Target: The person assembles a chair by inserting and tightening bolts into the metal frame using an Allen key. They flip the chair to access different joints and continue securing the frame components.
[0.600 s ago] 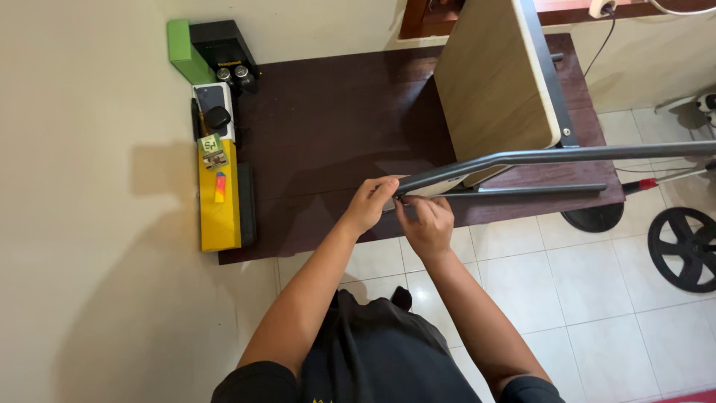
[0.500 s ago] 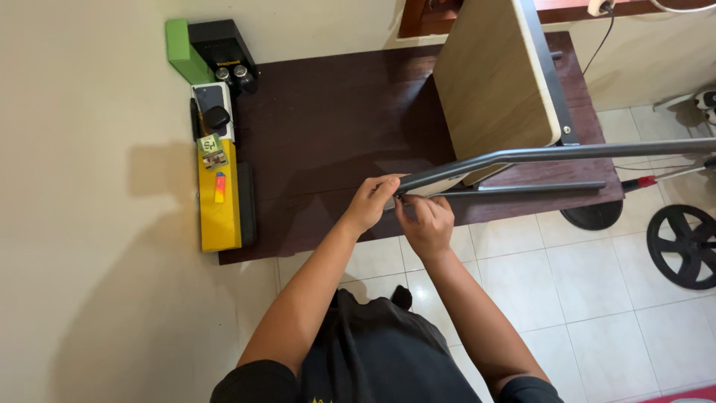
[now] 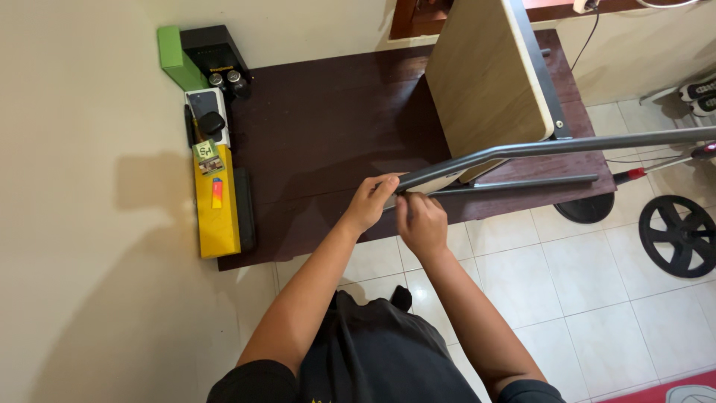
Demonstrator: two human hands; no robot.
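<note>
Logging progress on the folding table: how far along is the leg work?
Done: the table stands on its side on the dark wooden platform, with the grey metal leg frame swung out. In hand: the left hand and right hand both pinch the frame's near end. Left: cannot tell; no tools or fasteners show near the hands.

Cream wall (image 3: 82, 224) left; pale floor tiles (image 3: 597, 298); dark brown wooden platform (image 3: 335, 127) against wall

place: home room | evidence: white floor tiles (image 3: 567, 283), weight plate (image 3: 679, 235), shoes (image 3: 697, 93) by the wall
</note>
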